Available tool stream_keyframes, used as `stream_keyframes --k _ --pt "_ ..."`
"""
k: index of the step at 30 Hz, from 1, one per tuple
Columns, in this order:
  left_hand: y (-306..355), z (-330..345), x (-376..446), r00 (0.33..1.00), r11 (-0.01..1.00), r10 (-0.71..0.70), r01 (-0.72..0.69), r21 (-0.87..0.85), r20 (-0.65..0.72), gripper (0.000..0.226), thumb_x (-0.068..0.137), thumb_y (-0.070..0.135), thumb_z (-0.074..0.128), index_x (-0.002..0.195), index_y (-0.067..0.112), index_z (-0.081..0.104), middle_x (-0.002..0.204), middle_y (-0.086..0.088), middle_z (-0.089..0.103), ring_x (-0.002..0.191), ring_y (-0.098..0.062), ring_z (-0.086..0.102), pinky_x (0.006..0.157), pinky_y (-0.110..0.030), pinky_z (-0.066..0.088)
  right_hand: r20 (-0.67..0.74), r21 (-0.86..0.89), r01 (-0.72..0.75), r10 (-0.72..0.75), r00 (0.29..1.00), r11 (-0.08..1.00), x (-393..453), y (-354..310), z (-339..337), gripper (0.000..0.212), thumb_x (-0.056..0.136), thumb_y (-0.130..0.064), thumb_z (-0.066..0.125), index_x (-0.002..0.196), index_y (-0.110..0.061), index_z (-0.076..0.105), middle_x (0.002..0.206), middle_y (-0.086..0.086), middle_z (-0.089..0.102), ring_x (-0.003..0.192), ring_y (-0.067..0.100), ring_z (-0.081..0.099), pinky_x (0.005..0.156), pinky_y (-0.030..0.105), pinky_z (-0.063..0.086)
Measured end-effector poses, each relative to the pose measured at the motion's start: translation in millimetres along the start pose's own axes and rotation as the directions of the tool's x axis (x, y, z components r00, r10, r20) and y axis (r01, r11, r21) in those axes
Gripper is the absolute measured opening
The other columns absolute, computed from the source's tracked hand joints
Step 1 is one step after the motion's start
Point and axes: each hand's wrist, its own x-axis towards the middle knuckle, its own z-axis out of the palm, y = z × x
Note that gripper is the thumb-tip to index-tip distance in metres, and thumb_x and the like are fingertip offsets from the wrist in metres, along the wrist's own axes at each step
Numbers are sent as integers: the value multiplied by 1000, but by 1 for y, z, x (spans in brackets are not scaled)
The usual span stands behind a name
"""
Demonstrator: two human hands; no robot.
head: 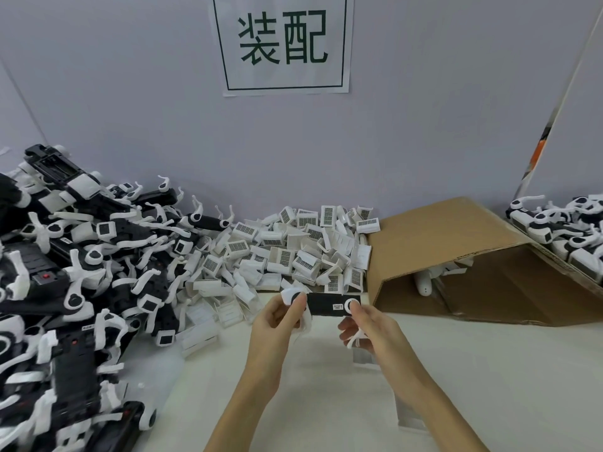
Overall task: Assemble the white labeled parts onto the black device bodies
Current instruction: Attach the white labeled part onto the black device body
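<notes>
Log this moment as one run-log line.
left hand: grips black device body | right hand: grips other end | white labeled parts: piled behind | stage: body lifted, part not visibly fitted

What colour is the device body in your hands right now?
Black body with white round ends and a small white label; head view.
</notes>
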Motion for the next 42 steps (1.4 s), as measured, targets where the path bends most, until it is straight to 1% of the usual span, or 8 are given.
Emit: stream_keyframes --k 6,11,14,21,24,28,31,42 --pt "0 0 -1 998 1000 30 -30 -1 47 54 81 65 78 116 24 79 117 -8 79 117 -28 72 98 -31 53 -86 -41 63 -67 994 997 0 -7 1 56 77 -66 67 102 -16 77 87 4 76 83 17 71 79 24 56" --pt "1 -19 8 976 996 -19 -1 91 218 56 98 54 69 151 47 54 142 9 69 139 -8 57 114 -38 36 123 20 153 -155 980 988 -5 -11 -10 55 90 -49 75 140 -32 58 137 -8 67 126 11 64 99 25 52" --pt "0 -18 8 976 981 -21 -21 195 215 63 93 82 55 151 60 47 152 29 55 144 2 47 120 -44 34 212 -38 182 -170 962 983 -5 -9 -15 65 93 -35 78 148 -45 46 153 -19 50 137 6 55 106 25 49" --pt "-5 -6 7 988 993 -80 66 -102 -135 57 96 61 70 109 6 59 106 -15 78 100 -31 78 87 -46 64 287 -420 380 -277 917 824 -7 0 -2 75 103 -7 64 152 -58 38 167 -34 11 154 -12 11 122 20 30" --pt "-2 -2 8 980 964 -137 98 -247 -146 39 89 37 79 99 3 62 99 -19 76 102 -31 76 93 -45 63 213 -187 302 -262 941 935 -7 5 4 95 101 3 62 159 -58 16 168 -22 26 152 -1 33 116 25 42" --pt "1 3 4 985 947 -132 91 -308 -113 46 93 27 77 119 -9 68 119 -31 71 114 -34 73 112 -45 53 157 308 -68 20 987 949 -7 6 22 60 93 -19 79 145 -27 51 137 16 68 128 27 66 114 41 48" --pt "1 6 1 994 954 -100 81 -290 -52 50 99 28 73 124 -14 65 122 -28 73 123 -36 70 121 -46 46 75 335 -60 37 997 940 -5 9 24 56 87 -28 77 135 -2 61 128 21 72 121 34 70 110 44 50" --pt "-1 10 -3 999 987 -39 42 -154 24 58 87 52 84 135 21 70 118 -14 80 121 -28 74 106 -42 60 43 380 -23 7 999 925 2 10 12 61 88 -46 72 121 5 71 124 17 75 124 22 68 109 30 52"
